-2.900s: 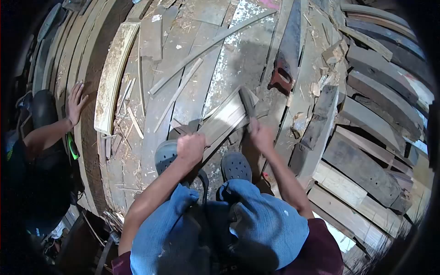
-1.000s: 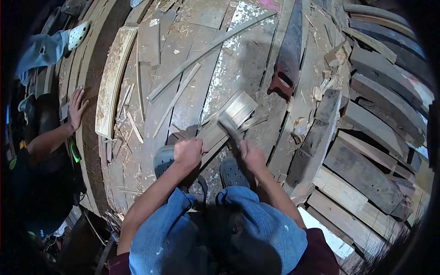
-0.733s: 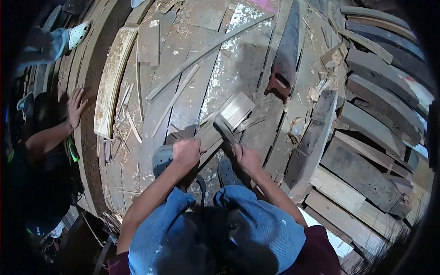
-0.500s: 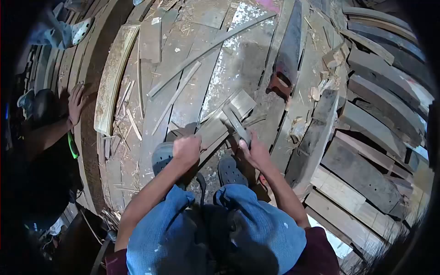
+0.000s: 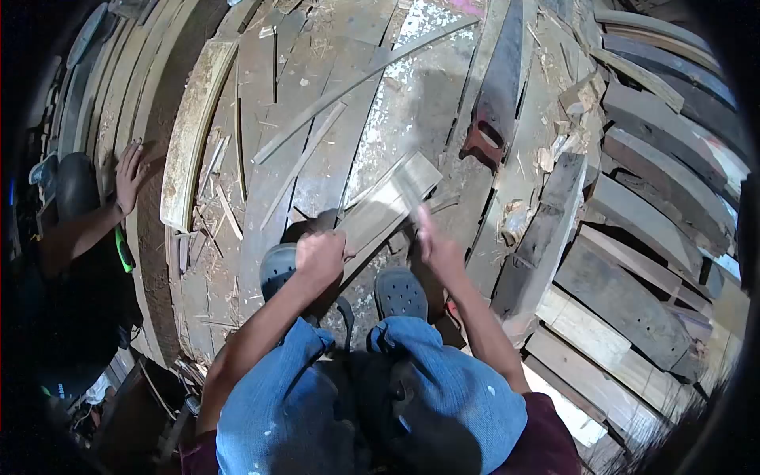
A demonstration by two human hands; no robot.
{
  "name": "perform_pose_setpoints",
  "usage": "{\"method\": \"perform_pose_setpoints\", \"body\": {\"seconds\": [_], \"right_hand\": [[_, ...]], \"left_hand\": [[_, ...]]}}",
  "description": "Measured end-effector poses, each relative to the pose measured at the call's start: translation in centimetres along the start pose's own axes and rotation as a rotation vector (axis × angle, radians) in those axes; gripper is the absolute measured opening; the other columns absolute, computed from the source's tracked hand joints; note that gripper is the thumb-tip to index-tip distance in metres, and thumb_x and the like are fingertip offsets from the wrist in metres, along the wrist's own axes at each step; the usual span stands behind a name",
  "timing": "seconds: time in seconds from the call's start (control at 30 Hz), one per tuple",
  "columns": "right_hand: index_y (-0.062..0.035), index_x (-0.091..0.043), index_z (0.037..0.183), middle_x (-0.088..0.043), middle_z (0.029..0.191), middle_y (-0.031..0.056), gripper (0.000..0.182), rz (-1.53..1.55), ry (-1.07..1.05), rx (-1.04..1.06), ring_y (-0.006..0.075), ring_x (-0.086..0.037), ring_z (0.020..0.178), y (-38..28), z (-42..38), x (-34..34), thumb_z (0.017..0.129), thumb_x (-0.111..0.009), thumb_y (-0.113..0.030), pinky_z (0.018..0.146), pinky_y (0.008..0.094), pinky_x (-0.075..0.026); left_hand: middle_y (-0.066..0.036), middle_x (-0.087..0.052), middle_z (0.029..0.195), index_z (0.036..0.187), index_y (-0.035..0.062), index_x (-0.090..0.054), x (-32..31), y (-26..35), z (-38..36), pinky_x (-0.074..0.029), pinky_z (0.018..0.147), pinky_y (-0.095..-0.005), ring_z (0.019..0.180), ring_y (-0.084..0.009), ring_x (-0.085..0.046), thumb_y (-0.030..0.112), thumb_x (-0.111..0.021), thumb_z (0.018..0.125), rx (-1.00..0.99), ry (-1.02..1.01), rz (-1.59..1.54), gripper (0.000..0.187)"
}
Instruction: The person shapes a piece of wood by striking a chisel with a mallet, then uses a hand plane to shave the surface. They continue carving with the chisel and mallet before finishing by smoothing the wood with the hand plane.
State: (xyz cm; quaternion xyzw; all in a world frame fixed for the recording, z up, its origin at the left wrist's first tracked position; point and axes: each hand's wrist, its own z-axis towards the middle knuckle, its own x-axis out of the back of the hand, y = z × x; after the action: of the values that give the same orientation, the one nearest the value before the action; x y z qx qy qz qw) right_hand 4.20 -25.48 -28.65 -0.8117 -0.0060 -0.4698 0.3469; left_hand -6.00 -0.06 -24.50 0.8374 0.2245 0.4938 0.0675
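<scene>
My left hand (image 5: 320, 257) is closed round the near end of a short wooden board (image 5: 380, 207), which slants up and to the right between my feet. My right hand (image 5: 438, 244) grips a flat greyish tool (image 5: 410, 184) whose blade is blurred over the board's upper part; I cannot make out what kind of tool it is. My grey clogs (image 5: 400, 293) stand on either side of the board's lower end.
A handsaw with a red-brown handle (image 5: 484, 142) lies ahead to the right. Long thin strips (image 5: 348, 89) and shavings litter the plank floor. Curved timbers (image 5: 661, 190) are stacked at right. Another person's hand (image 5: 129, 176) rests on a beam at left.
My right hand has moved slightly, and the tool, clear before, is now blurred and steeper over the board. A person's clog and trouser leg at the upper left have gone from view.
</scene>
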Motion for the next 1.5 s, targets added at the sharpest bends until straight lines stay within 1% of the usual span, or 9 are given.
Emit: {"method": "perform_pose_setpoints", "body": {"seconds": [0.33,0.63,0.73,0.83,0.97,1.1,1.2,1.33,1.5], "right_hand": [[-0.0196,-0.030,0.152,-0.064,0.085,0.0261,0.066,0.013,0.169,0.176,0.0429,-0.062,0.069,1.7,1.0,1.3,0.092,-0.055,-0.014,0.060,0.0511,-0.048],[-0.0371,-0.024,0.154,-0.060,0.085,0.0277,0.078,-0.046,-0.232,0.166,0.0457,-0.063,0.071,-1.7,-2.7,2.0,0.088,-0.054,-0.007,0.064,0.0535,-0.052],[-0.0341,-0.028,0.153,-0.061,0.096,0.0286,0.075,-0.175,-0.398,0.206,0.0440,-0.064,0.071,-1.1,-2.3,2.3,0.088,-0.053,-0.006,0.065,0.0523,-0.053],[-0.0316,-0.027,0.154,-0.063,0.093,0.0288,0.075,-0.049,-0.005,-0.012,0.0431,-0.065,0.072,0.9,0.3,1.1,0.088,-0.051,-0.005,0.066,0.0542,-0.053],[-0.0266,-0.033,0.152,-0.063,0.082,0.0276,0.072,-0.142,-0.357,0.044,0.0463,-0.064,0.076,-0.9,-4.0,-2.0,0.085,-0.055,-0.011,0.067,0.0560,-0.050],[-0.0051,-0.063,0.113,-0.065,0.083,0.0289,0.028,0.018,-0.027,-0.134,0.0478,-0.064,0.077,0.8,-0.4,0.8,0.089,-0.053,-0.014,0.064,0.0556,-0.049],[-0.0110,-0.058,0.127,-0.065,0.084,0.0278,0.037,-0.108,-0.197,-0.328,0.0472,-0.063,0.076,-0.3,-1.5,-0.8,0.091,-0.052,-0.015,0.063,0.0546,-0.049],[-0.0289,-0.039,0.148,-0.064,0.085,0.0250,0.056,-0.149,-0.273,0.143,0.0446,-0.063,0.070,-0.9,-3.7,-0.2,0.095,-0.053,-0.020,0.061,0.0526,-0.050],[-0.0253,-0.034,0.150,-0.063,0.082,0.0242,0.062,-0.062,0.033,0.061,0.0401,-0.063,0.064,0.3,-1.7,-0.4,0.092,-0.053,-0.014,0.053,0.0512,-0.048]], "left_hand": [[-0.011,-0.069,0.090,0.085,0.0095,-0.069,-0.4,-0.1,-0.1,-0.049,0.079,-0.0449,0.088,-0.0285,-0.068,0.037,-0.063,0.087,0.047,-0.094,0.004,0.028],[-0.011,-0.070,0.088,0.090,0.0086,-0.067,-0.5,-0.2,0.2,-0.050,0.076,-0.0460,0.083,-0.0303,-0.068,0.041,-0.065,0.086,0.064,-0.099,-0.014,0.033],[-0.012,-0.070,0.087,0.089,0.0085,-0.067,-0.8,-0.1,-0.1,-0.050,0.076,-0.0461,0.084,-0.0304,-0.069,0.040,-0.065,0.085,0.039,0.003,-0.019,0.032],[-0.011,-0.069,0.087,0.090,0.0093,-0.067,-0.6,-0.4,0.0,-0.051,0.077,-0.0456,0.084,-0.0293,-0.069,0.037,-0.065,0.084,0.017,0.013,-0.026,0.029],[-0.011,-0.069,0.086,0.089,0.0094,-0.067,-1.5,-0.7,0.0,-0.051,0.077,-0.0452,0.083,-0.0284,-0.069,0.037,-0.065,0.083,0.041,0.013,0.019,0.028],[-0.010,-0.069,0.087,0.089,0.0102,-0.067,-0.8,-0.1,-0.4,-0.052,0.075,-0.0450,0.081,-0.0273,-0.069,0.036,-0.064,0.084,0.043,0.004,0.050,0.026],[-0.010,-0.069,0.087,0.089,0.0106,-0.067,-0.5,0.0,0.0,-0.052,0.075,-0.0443,0.080,-0.0267,-0.069,0.035,-0.063,0.085,0.030,-0.026,0.073,0.025],[-0.012,-0.070,0.083,0.087,0.0099,-0.067,-1.6,-0.9,0.0,-0.052,0.074,-0.0436,0.078,-0.0279,-0.069,0.034,-0.063,0.084,-0.018,0.062,0.079,0.024],[-0.013,-0.070,0.083,0.086,0.0086,-0.070,-1.1,0.0,-0.6,-0.052,0.077,-0.0447,0.082,-0.0294,-0.070,0.030,-0.063,0.083,0.047,-0.011,-0.021,0.023]]}}
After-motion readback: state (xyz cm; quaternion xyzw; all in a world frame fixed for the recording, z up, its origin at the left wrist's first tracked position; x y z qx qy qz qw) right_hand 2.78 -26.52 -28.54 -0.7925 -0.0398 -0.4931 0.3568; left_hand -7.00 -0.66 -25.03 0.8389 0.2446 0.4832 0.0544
